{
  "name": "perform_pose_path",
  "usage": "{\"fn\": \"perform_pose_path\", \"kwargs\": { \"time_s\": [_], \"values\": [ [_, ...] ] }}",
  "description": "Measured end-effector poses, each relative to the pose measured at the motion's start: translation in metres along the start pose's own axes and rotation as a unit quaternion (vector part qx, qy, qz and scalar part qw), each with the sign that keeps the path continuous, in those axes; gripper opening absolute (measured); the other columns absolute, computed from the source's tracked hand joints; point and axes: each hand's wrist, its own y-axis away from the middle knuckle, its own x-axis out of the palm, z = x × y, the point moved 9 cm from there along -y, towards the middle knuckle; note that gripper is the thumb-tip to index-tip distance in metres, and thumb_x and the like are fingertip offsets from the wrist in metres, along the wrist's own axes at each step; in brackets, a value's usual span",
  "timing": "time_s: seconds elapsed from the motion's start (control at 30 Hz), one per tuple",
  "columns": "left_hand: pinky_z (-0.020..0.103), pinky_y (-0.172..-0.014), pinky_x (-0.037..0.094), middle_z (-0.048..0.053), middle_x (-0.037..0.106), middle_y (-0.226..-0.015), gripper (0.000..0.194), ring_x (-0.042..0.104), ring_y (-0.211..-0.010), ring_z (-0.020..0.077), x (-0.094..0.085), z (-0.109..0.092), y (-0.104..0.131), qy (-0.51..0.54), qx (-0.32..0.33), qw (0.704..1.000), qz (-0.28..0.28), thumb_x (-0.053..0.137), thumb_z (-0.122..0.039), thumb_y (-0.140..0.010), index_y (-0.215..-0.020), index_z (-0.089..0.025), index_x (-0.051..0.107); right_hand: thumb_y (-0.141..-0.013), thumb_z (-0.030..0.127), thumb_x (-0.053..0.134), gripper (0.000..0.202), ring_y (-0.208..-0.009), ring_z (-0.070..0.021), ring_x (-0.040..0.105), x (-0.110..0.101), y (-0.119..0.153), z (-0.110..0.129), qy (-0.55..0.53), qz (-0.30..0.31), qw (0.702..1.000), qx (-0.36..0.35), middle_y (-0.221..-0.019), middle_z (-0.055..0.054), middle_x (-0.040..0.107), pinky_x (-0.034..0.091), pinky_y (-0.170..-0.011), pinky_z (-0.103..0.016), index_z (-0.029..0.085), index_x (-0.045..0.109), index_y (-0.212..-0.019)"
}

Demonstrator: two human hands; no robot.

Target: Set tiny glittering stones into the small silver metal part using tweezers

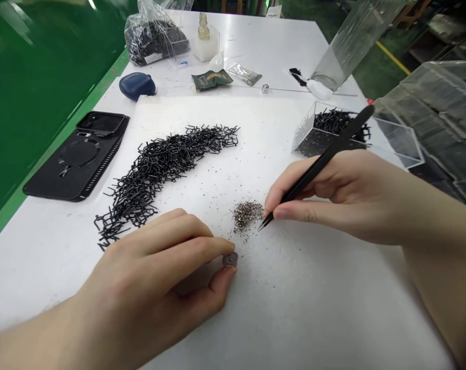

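Observation:
My left hand (167, 277) pinches a small grey piece (230, 259) with a tiny hole between thumb and index finger, just above the white work surface (302, 303). Black tweezers (321, 162) are held in my right hand (333, 200), their tips pointing down-left at the right edge of a little heap of tiny shiny metal parts (246, 213). Whether the tips hold anything is too small to tell. Behind my left hand, a long curved pile of thin black bent pieces (167, 164) lies on the surface.
A clear box of black pieces (313, 139) stands at the right, near a clear cylinder (348, 46). A black phone (78, 154) and a blue oval object (137, 86) lie at the left. Farther back are a plastic bag (150, 41), a small bottle (204, 43) and a green packet (212, 78).

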Motion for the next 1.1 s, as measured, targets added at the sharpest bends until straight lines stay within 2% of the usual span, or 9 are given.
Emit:
{"fn": "perform_pose_path", "kwargs": {
  "time_s": [0.2,0.33,0.43,0.53,0.6,0.7,0.77,1.1],
  "values": [
    [0.023,-0.082,0.059,-0.005,0.076,-0.094,0.019,0.075,-0.083,0.012,0.003,-0.003,-0.002,-0.007,-0.001,1.0,0.017,0.072,-0.018,-0.107,-0.118,-0.03,0.08,-0.099,0.031,0.09,0.003,-0.091,-0.0175,0.086,0.001,0.001,-0.001,-0.002,0.014,1.0,-0.012,-0.099,0.002,0.091,0.069,-0.083,-0.027,0.028,0.089,-0.1],
    [0.025,-0.081,0.059,-0.004,0.075,-0.095,0.01,0.074,-0.084,0.0128,0.003,0.0,0.0,-0.003,0.0,1.0,0.009,0.074,-0.026,-0.112,-0.118,-0.029,0.081,-0.101,0.031,0.089,0.003,-0.092,-0.017,0.086,-0.001,0.0,0.0,0.007,0.013,1.0,-0.02,-0.1,0.002,0.092,0.07,-0.084,-0.026,0.028,0.089,-0.101],
    [0.023,-0.083,0.058,-0.005,0.077,-0.097,0.01,0.073,-0.086,0.0112,0.004,0.0,0.0,-0.004,0.01,1.0,0.006,0.073,-0.023,-0.114,-0.117,-0.028,0.082,-0.101,0.027,0.089,0.002,-0.09,-0.0164,0.086,0.002,-0.001,0.006,-0.013,0.001,1.0,-0.024,-0.098,0.002,0.091,0.07,-0.082,-0.024,0.027,0.089,-0.099],
    [0.022,-0.08,0.057,-0.005,0.078,-0.096,0.012,0.073,-0.088,0.0109,0.0,-0.002,0.0,0.005,0.014,1.0,-0.001,0.074,-0.022,-0.115,-0.118,-0.028,0.084,-0.102,0.02,0.086,0.006,-0.091,-0.0168,0.088,0.012,-0.002,0.015,-0.074,-0.006,0.997,-0.026,-0.096,0.0,0.091,0.071,-0.081,-0.022,0.024,0.086,-0.096],
    [0.022,-0.077,0.057,-0.005,0.079,-0.094,0.012,0.073,-0.087,0.0115,-0.002,-0.004,-0.002,0.016,0.013,1.0,0.003,0.076,-0.021,-0.113,-0.119,-0.028,0.085,-0.103,0.017,0.083,0.008,-0.093,-0.0163,0.089,0.024,-0.001,0.021,-0.108,0.012,0.993,-0.033,-0.097,0.0,0.09,0.071,-0.083,-0.02,0.023,0.084,-0.098],
    [0.022,-0.075,0.06,-0.004,0.082,-0.091,0.013,0.074,-0.085,0.0125,-0.001,-0.004,-0.005,0.03,0.004,0.999,0.039,0.081,-0.016,-0.109,-0.115,-0.025,0.088,-0.104,0.013,0.081,0.009,-0.096,-0.0137,0.088,0.038,0.001,0.024,-0.121,0.048,0.991,-0.043,-0.1,0.0,0.09,0.07,-0.086,-0.016,0.022,0.083,-0.103],
    [0.023,-0.073,0.061,-0.003,0.081,-0.088,0.012,0.074,-0.084,0.0139,-0.003,-0.003,-0.007,0.031,-0.001,0.999,0.039,0.082,-0.014,-0.107,-0.113,-0.023,0.088,-0.104,0.013,0.082,0.009,-0.098,-0.0126,0.088,0.04,0.003,0.024,-0.115,0.055,0.99,-0.054,-0.102,0.001,0.09,0.069,-0.089,-0.015,0.022,0.084,-0.106],
    [0.028,-0.069,0.062,0.0,0.08,-0.083,0.01,0.071,-0.079,0.0179,0.0,-0.004,-0.01,0.03,-0.003,0.998,0.049,0.083,-0.015,-0.106,-0.11,-0.019,0.09,-0.1,0.012,0.086,0.017,-0.099,-0.0168,0.086,0.039,0.003,0.017,-0.086,0.055,0.993,-0.058,-0.106,0.001,0.088,0.069,-0.089,-0.021,0.027,0.086,-0.108]
  ]
}}
